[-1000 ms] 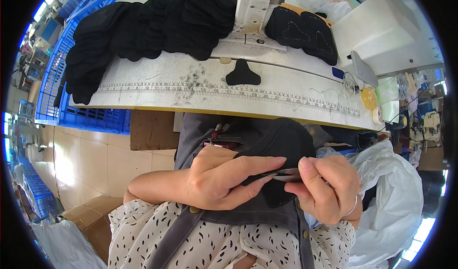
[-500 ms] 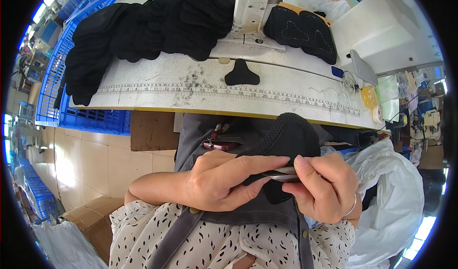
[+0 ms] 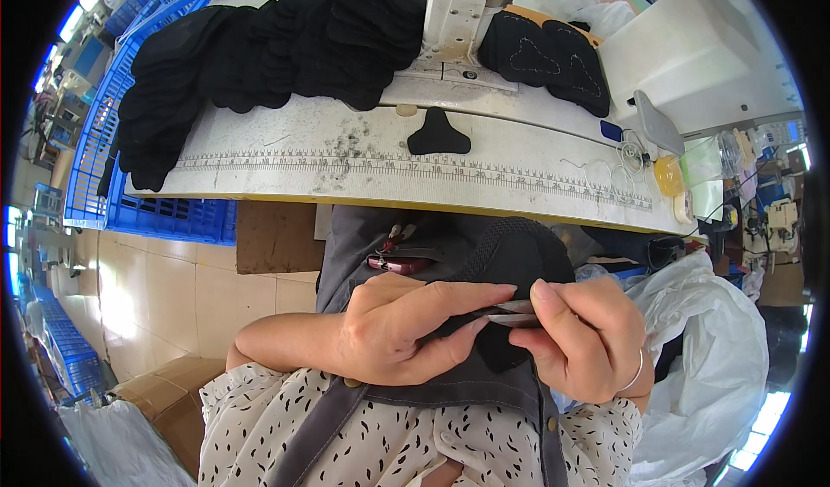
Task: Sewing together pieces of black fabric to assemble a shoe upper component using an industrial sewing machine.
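My left hand [image 3: 402, 327] is closed on a black fabric piece [image 3: 527, 262] with a textured mesh edge, held over my lap in front of the table. In my right hand [image 3: 592, 336] are small silver thread snips [image 3: 512, 319], pinched between thumb and fingers. Their two pointed blades are parted and reach toward my left fingertips, at the edge of the black fabric. The handle of the snips is hidden in my palm. Past my hands, a small three-lobed black pad [image 3: 438, 133] lies flat on the white machine table [image 3: 303, 171].
A long row of stacked black fabric pieces [image 3: 268, 55] covers the table's left. Two stitched black pads [image 3: 545, 59] rest right of the sewing machine's column [image 3: 453, 20]. Blue baskets [image 3: 173, 219] stand at the left; a white plastic bag [image 3: 709, 349] is at my right.
The black fabric piece has tipped down slightly toward me, and more of the snips' blades shows between my hands. Both hands stay nearly in place.
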`<action>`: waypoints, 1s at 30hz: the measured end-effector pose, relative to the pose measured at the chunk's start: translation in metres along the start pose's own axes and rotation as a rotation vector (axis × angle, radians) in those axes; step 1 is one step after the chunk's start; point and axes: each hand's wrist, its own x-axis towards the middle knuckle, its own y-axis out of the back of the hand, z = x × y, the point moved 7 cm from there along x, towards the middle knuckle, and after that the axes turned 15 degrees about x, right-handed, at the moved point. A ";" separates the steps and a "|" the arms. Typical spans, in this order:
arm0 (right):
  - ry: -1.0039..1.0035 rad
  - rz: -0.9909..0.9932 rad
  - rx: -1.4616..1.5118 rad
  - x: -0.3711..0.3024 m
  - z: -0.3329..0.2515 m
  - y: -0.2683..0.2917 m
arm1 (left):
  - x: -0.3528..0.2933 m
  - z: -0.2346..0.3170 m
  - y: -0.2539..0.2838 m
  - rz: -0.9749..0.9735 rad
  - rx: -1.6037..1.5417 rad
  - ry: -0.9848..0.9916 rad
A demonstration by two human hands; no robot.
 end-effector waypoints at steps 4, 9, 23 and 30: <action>-0.038 0.011 0.078 0.001 0.003 -0.001 | -0.001 -0.001 -0.001 -0.002 0.010 -0.004; -0.052 0.021 0.110 0.001 0.005 -0.001 | -0.001 -0.001 0.000 0.002 -0.037 -0.014; -0.074 0.016 0.173 0.002 0.007 -0.001 | -0.001 0.003 -0.001 0.005 0.077 -0.067; -0.099 0.029 0.295 0.001 0.010 0.005 | -0.001 0.004 0.001 0.009 0.045 -0.074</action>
